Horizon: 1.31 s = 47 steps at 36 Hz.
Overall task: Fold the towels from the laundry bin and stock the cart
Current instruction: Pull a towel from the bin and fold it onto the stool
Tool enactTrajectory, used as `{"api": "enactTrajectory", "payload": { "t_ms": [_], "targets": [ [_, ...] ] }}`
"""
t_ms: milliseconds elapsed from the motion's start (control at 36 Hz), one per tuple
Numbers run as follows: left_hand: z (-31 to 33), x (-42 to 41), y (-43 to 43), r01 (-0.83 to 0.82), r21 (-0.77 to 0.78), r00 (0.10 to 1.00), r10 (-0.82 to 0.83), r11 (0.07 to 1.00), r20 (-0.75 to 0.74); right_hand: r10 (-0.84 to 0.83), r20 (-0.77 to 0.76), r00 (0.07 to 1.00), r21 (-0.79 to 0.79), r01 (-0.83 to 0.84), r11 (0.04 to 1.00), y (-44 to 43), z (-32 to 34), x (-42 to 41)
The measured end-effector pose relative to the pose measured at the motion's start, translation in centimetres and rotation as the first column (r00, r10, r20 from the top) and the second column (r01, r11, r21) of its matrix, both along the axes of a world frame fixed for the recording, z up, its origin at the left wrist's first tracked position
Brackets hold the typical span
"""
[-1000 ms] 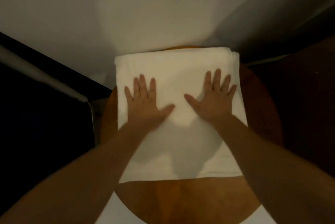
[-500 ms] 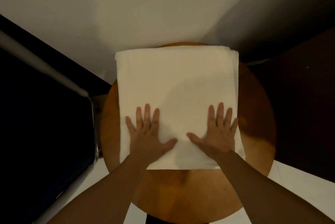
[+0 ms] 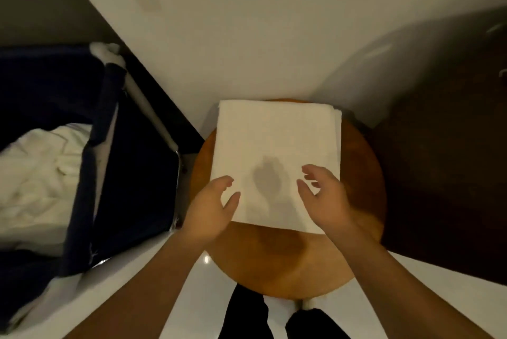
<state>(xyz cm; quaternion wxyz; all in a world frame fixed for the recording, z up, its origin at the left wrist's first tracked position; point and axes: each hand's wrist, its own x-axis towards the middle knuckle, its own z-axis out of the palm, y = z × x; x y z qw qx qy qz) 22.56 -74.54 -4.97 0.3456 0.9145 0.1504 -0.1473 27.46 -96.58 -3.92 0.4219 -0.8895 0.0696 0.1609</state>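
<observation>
I logged left hand [image 3: 211,204] and right hand [image 3: 325,196], fingers loose and apart, over folded towel [image 3: 274,143]; near corners hidden, contact unclear.

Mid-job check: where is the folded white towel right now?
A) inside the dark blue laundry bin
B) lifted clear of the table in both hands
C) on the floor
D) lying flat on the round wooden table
D: the folded towel lies flat on the round wooden table, with the left hand and right hand at its near corners, fingers loosely curled.
</observation>
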Motion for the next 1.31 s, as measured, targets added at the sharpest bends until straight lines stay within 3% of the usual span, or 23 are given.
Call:
{"api": "enactTrajectory", "payload": {
  "t_ms": [139,278,639,861,1111,1306],
  "targets": [
    [7.0,-6.0,-1.6,-0.201,-0.052,0.978,0.203,0.978,0.040,0.093,0.075,0.993,0.116,-0.101,0.988,-2.4,6.2,-2.2],
    [11.5,-13.1,-3.8,-0.435,-0.119,0.888,0.447,0.893,0.109,0.206,0.104,0.973,0.177,-0.221,0.959,-3.8,10.1,-4.6],
    [14.1,-25.4,-2.2,-0.669,-0.095,0.713,0.672,0.738,0.199,0.582,0.021,0.813,0.203,-0.574,0.794,0.4,11.8,-11.5],
    [13.6,-30.0,2.9,-0.712,-0.090,0.671,0.712,0.697,0.207,0.672,0.021,0.740,0.148,-0.667,0.730,6.3,11.6,-14.7],
    [12.5,-35.3,14.1,-0.756,-0.147,0.602,0.766,0.638,0.225,0.728,0.062,0.683,0.095,-0.730,0.677,19.7,10.6,-19.8],
    [12.2,-40.8,25.0,-0.722,-0.134,0.644,0.730,0.679,0.229,0.750,0.023,0.661,0.043,-0.750,0.660,31.0,10.7,-24.6]
  ]
}}
